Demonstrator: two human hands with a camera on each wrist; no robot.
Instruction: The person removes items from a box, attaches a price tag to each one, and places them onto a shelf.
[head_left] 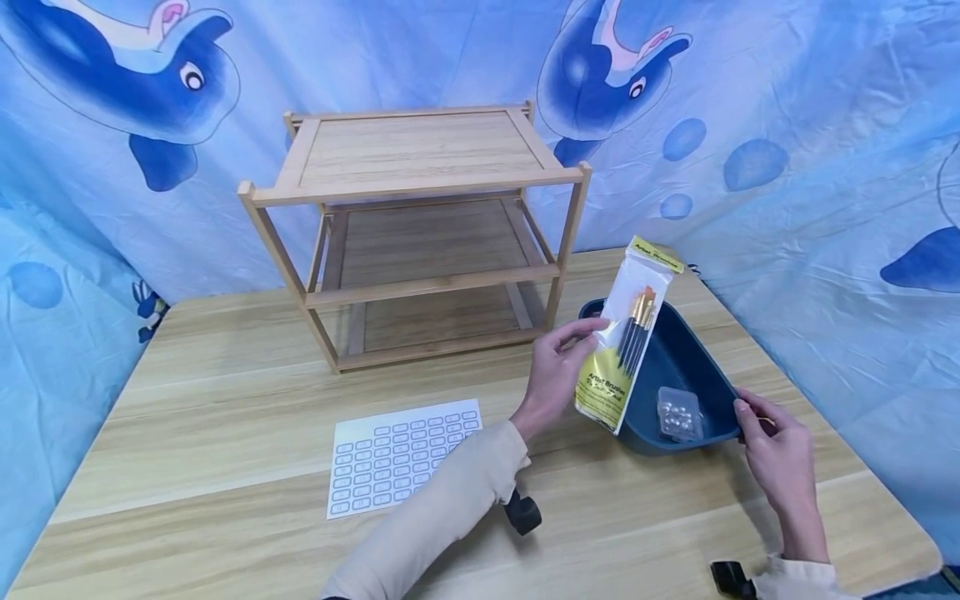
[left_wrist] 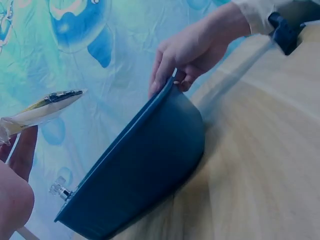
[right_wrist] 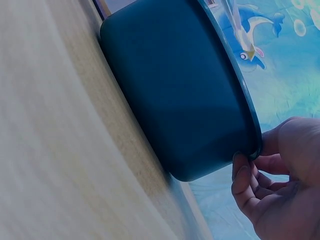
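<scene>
1. I count two hands, both mine: left hand [head_left: 557, 367] and right hand [head_left: 780, 450].
2. One packet [head_left: 628, 337] in my left, holding several brushes [head_left: 639, 325], too bunched for me to number.
3. One blue tub [head_left: 688, 354] in my right, near the table's [head_left: 195, 417] right edge.
4. One clear box [head_left: 679, 414] I can make out inside.
5. One wooden rack [head_left: 420, 150] by the far edge, three tiers.
6. One printed sheet [head_left: 397, 454], its labels partly under my sleeve [head_left: 442, 500], uncountable.

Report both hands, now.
Left hand: closed, holding the brush packet.
Right hand: closed, holding the blue tub by its rim.
</scene>
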